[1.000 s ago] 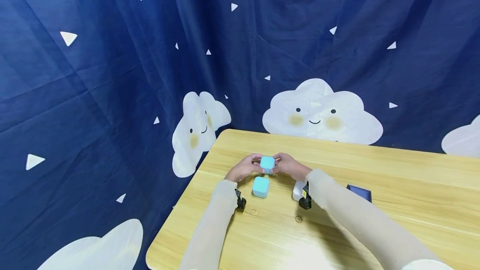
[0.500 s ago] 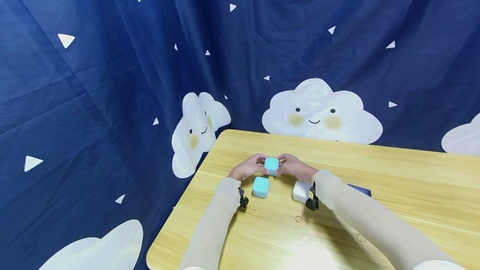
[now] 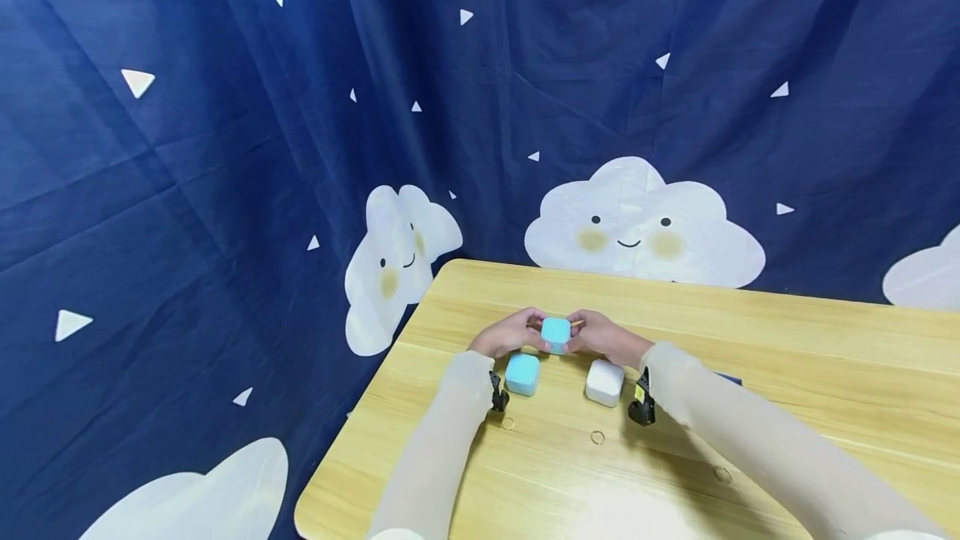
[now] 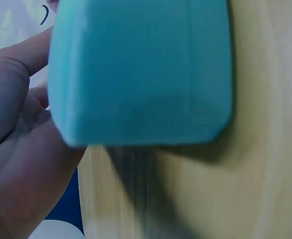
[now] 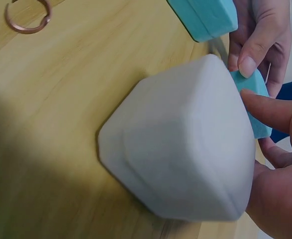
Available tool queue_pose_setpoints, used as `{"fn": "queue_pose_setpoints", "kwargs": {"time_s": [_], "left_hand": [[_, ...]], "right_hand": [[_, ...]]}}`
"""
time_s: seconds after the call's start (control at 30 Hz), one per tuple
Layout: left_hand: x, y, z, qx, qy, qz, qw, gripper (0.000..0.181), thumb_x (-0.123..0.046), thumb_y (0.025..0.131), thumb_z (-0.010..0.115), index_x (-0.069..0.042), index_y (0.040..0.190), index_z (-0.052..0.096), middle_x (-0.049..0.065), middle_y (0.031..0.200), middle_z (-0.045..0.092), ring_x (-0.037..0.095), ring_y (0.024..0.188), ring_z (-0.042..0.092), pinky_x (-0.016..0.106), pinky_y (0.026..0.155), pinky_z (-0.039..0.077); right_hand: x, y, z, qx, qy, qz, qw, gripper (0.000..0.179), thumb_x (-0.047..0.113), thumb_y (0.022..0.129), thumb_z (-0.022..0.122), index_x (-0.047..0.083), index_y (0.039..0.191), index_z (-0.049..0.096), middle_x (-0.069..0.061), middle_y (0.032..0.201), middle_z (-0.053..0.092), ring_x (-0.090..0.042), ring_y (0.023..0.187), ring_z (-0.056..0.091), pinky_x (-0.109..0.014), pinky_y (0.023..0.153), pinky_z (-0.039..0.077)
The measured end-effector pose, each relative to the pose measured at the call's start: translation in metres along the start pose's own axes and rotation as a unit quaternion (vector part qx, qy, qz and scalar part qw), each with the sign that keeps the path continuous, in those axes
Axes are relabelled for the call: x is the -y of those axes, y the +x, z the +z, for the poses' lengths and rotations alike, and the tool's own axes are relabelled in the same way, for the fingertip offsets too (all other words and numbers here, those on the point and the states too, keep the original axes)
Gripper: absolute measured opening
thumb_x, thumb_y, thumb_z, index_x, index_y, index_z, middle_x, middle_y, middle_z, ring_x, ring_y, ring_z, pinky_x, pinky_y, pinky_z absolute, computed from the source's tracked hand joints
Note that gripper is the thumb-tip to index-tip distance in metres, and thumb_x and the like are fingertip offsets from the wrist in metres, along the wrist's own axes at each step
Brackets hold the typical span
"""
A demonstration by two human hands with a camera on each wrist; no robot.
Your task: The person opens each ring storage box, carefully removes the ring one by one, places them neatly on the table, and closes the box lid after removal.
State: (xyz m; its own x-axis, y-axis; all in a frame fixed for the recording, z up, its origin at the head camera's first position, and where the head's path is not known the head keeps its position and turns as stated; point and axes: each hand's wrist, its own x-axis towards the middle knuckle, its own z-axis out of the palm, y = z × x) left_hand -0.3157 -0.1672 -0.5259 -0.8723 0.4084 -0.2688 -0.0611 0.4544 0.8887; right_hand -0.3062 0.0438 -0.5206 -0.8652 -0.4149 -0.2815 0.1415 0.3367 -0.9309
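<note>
Between my two hands is a small light blue rounded box (image 3: 556, 335). My left hand (image 3: 516, 333) grips its left side, and my right hand (image 3: 606, 337) pinches it from the right. In the right wrist view both thumbs lie on this box (image 5: 255, 87). A second light blue box (image 3: 522, 374) sits on the table just nearer than the left hand; it fills much of the left wrist view (image 4: 141, 74). Below the right hand stands a white rounded box (image 3: 604, 382), large in the right wrist view (image 5: 185, 144).
The boxes are on a wooden table (image 3: 555, 490). Thin rings lie toward its front: one (image 3: 507, 429) at left, one (image 3: 597, 443) in the middle, another (image 3: 723, 482) beside the right sleeve. A dark blue object (image 3: 731, 378) is mostly hidden behind the right forearm. A blue curtain (image 3: 480, 107) hangs behind.
Both hands have shifted right, carrying the light blue box with them. The white box has come out from behind the right wrist, while the dark blue object is now more covered by the arm.
</note>
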Motion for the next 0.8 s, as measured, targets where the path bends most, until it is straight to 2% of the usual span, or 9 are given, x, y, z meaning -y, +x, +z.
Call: {"fn": "queue_pose_setpoints", "kwargs": {"time_s": [0.17,0.37,0.57,0.8], "left_hand": [[-0.006,0.001,0.006,0.008,-0.011,-0.002,0.9999,0.062,-0.005,0.078,0.077,-0.011,0.131,0.047,0.006,0.121,0.052,0.021,0.103,0.057,0.037,0.095,0.045],[-0.012,0.006,0.013,0.018,0.015,-0.002,0.9997,0.061,-0.01,0.077,0.078,-0.014,0.13,0.048,0.004,0.122,0.054,0.019,0.104,0.056,0.037,0.096,0.043],[-0.023,0.011,0.02,0.025,0.023,-0.005,0.9994,0.057,-0.006,0.077,0.077,-0.013,0.126,0.05,0.004,0.12,0.054,0.02,0.105,0.054,0.039,0.098,0.041],[-0.03,0.016,0.03,0.029,0.041,-0.005,0.9987,0.055,-0.006,0.077,0.077,-0.012,0.123,0.049,0.004,0.119,0.054,0.019,0.106,0.052,0.039,0.1,0.039]], "right_hand": [[-0.003,-0.006,-0.005,0.003,0.013,0.002,0.9999,0.067,-0.002,0.079,0.07,-0.006,0.136,0.035,-0.02,0.119,0.049,-0.025,0.097,0.053,-0.035,0.087,0.048],[-0.006,-0.013,-0.013,0.003,0.027,0.003,0.9996,0.067,-0.004,0.08,0.068,-0.007,0.137,0.033,-0.022,0.118,0.048,-0.025,0.095,0.054,-0.035,0.085,0.05],[-0.012,-0.018,-0.02,-0.002,0.019,-0.004,0.9998,0.067,-0.004,0.079,0.069,-0.008,0.136,0.034,-0.021,0.114,0.049,-0.024,0.092,0.055,-0.032,0.081,0.051],[-0.016,-0.024,-0.029,-0.014,0.015,-0.004,0.9998,0.066,-0.006,0.075,0.07,-0.009,0.132,0.037,-0.02,0.112,0.05,-0.024,0.093,0.056,-0.034,0.085,0.052]]}}
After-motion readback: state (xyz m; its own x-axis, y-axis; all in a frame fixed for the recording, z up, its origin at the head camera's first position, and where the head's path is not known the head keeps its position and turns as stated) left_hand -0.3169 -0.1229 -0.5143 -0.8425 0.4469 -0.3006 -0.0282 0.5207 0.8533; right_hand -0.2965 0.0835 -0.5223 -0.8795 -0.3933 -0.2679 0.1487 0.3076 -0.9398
